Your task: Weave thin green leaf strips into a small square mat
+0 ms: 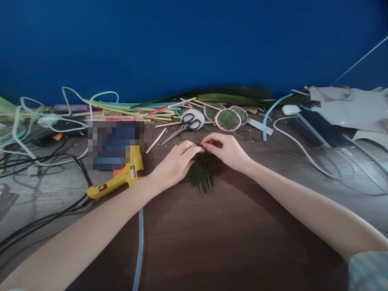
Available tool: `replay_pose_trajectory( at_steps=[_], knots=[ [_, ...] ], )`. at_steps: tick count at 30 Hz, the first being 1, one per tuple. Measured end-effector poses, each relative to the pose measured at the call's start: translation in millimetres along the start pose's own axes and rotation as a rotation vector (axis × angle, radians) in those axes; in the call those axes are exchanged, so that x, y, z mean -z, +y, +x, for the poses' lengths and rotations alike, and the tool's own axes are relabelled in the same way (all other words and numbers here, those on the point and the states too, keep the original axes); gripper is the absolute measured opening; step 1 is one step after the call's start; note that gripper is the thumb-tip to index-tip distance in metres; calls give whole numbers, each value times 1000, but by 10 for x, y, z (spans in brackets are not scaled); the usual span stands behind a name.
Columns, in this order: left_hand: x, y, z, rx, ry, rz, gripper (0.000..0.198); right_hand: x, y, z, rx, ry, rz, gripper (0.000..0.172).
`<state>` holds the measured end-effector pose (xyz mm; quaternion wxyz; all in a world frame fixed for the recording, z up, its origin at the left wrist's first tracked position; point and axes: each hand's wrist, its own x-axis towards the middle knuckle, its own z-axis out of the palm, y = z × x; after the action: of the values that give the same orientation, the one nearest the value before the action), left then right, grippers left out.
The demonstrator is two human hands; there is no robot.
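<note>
A small weave of dark green leaf strips (203,174) lies on the brown tabletop, its loose ends pointing toward me. At its upper left edge, my left hand (179,161) is closed on the strips, thumb and fingers pressed together. From the right, my right hand (226,150) pinches a strip at the top edge, close to the left fingertips. Just beyond the hands rest grey-handled scissors (184,126), spread apart, and a round pink-rimmed piece with a green woven centre (228,120).
A yellow glue gun (123,181) with a glue stick (139,242) trailing from it lies beside my left forearm. White cables (26,145) tangle at the left. Thin sticks and strips (157,110) crowd the back edge. A phone (327,129) lies at the right.
</note>
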<state>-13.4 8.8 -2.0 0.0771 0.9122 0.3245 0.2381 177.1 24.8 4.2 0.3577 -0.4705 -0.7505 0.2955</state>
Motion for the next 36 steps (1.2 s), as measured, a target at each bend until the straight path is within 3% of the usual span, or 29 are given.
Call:
replay_pose_trajectory(
  at_steps=[7,18,30,36],
  knots=[
    [5,-11,-10,-102,20,-6,28,-2,-14,-10,32,-80,-26,10],
    [66,28,13,80,-24,-203,43,10,-11,-42,40,-173,-66,10],
    [13,22,-25,325,-5,-178,49,33,-16,-27,59,-228,-80,8],
    [-25,83,-30,340,17,-194,48,78,-20,-13,31,-288,-80,8]
  ],
)
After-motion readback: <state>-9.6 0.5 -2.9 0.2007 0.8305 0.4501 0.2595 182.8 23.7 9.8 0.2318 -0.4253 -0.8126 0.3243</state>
